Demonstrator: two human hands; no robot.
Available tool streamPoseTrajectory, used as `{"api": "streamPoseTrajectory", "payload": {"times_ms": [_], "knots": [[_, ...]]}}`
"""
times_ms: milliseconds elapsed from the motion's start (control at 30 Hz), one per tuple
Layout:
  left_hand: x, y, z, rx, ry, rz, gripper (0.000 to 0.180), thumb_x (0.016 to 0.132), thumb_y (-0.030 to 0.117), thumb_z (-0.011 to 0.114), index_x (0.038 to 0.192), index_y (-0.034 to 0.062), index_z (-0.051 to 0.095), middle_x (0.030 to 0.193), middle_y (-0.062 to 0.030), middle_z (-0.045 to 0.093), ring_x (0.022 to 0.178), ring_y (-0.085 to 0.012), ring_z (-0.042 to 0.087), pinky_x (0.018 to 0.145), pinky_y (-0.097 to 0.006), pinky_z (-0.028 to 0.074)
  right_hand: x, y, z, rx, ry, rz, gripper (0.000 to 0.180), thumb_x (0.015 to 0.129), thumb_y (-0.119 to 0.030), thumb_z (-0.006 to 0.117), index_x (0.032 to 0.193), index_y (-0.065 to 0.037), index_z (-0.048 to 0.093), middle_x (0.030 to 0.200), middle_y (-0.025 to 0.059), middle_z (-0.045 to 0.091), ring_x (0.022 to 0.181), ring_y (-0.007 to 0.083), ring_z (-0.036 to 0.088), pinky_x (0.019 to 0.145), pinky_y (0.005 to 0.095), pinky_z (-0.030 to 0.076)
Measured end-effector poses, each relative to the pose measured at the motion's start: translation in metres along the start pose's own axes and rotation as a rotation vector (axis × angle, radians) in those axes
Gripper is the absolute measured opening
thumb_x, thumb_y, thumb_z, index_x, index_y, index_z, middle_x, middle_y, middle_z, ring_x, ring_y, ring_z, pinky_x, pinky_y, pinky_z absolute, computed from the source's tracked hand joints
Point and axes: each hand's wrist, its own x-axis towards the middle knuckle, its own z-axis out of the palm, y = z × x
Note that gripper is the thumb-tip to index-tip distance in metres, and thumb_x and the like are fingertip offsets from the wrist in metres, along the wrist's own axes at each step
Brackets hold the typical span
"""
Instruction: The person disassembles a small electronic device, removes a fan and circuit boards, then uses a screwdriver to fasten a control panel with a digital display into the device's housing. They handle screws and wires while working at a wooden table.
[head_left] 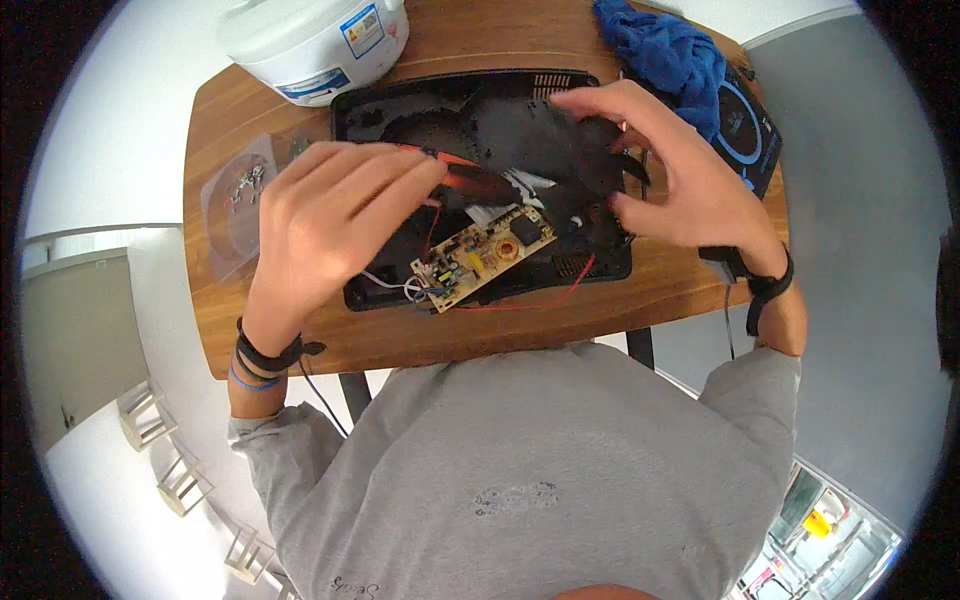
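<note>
My left hand (335,210) is closed at the left of an open black appliance casing (365,298). An orange-and-black tool handle (463,178) extends from its fingertips; motion blur hides the tool's kind. Across from it, my right hand (680,170) curves widely, thumb and fingers at opposite edges of a dark, blurred black part (590,150) above the casing. Below both hands, a tan circuit board (480,262) with a copper coil lies tilted in the casing's near half. A red wire (572,292) and pale wires run from it.
A white rice-cooker-like appliance (315,50) stands at the far left of the wooden table (300,335). A clear bag (240,205) with small metal pieces lies left. At the far right, blue cloth (670,60) rests against a black panel (750,130) with a blue ring.
</note>
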Motion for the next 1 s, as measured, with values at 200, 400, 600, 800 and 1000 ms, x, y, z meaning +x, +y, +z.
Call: {"api": "streamPoseTrajectory", "payload": {"times_ms": [200, 400, 600, 800, 1000], "knots": [[0.015, -0.01, 0.008, 0.027, 0.1, -0.105, 0.027, 0.084, 0.016, 0.089, 0.108, 0.0098, 0.081, 0.104, -0.0048, 0.082, 0.094, -0.0282, 0.08, 0.079, -0.039, 0.062, -0.033, -0.005, -0.005, -0.104, 0.011, -0.015, 0.088, 0.073, 0.005, 0.076, 0.157, -0.018, 0.064, 0.14, 0.0146, 0.054, 0.135, 0.035, 0.058, 0.119, 0.0373, 0.047], [0.028, -0.012, -0.007, 0.052, 0.175, -0.225, 0.025, 0.089, 0.014, 0.088, 0.113, 0.0106, 0.082, 0.099, -0.0055, 0.08, 0.085, -0.0262, 0.075, 0.076, -0.038, 0.056, -0.063, 0.016, -0.008, -0.225, 0.298, 0.177, 0.087, 0.078, 0.01, 0.077, 0.158, -0.021, 0.063, 0.137, 0.0144, 0.053, 0.129, 0.0337, 0.062, 0.116, 0.0376, 0.051], [0.028, -0.018, -0.011, 0.109, 0.158, -0.334, 0.024, 0.096, 0.008, 0.089, 0.119, 0.0037, 0.083, 0.108, -0.013, 0.082, 0.095, -0.0258, 0.078, 0.086, -0.034, 0.061, -0.085, 0.064, -0.008, 0.049, 0.321, 0.434, 0.083, 0.087, 0.005, 0.077, 0.163, -0.023, 0.057, 0.138, 0.016, 0.052, 0.128, 0.0315, 0.063, 0.112, 0.0376, 0.056], [0.026, -0.028, -0.003, 0.112, 0.169, -0.403, 0.026, 0.098, 0.012, 0.089, 0.122, 0.0038, 0.083, 0.109, -0.0118, 0.084, 0.094, -0.023, 0.08, 0.084, -0.033, 0.062, -0.069, 0.074, 0.025, -0.094, 0.243, 0.276, 0.078, 0.092, -0.002, 0.081, 0.164, -0.02, 0.057, 0.139, 0.018, 0.051, 0.131, 0.0351, 0.062, 0.115, 0.0401, 0.056], [0.022, -0.023, -0.003, 0.055, 0.177, -0.462, 0.026, 0.097, 0.013, 0.09, 0.121, 0.0034, 0.082, 0.109, -0.0114, 0.082, 0.096, -0.0202, 0.079, 0.085, -0.031, 0.061, -0.057, 0.071, 0.037, -0.141, 0.116, 0.296, 0.061, 0.106, -0.014, 0.079, 0.162, -0.012, 0.055, 0.142, 0.0202, 0.053, 0.129, 0.0396, 0.064, 0.106, 0.0449, 0.057]]}}
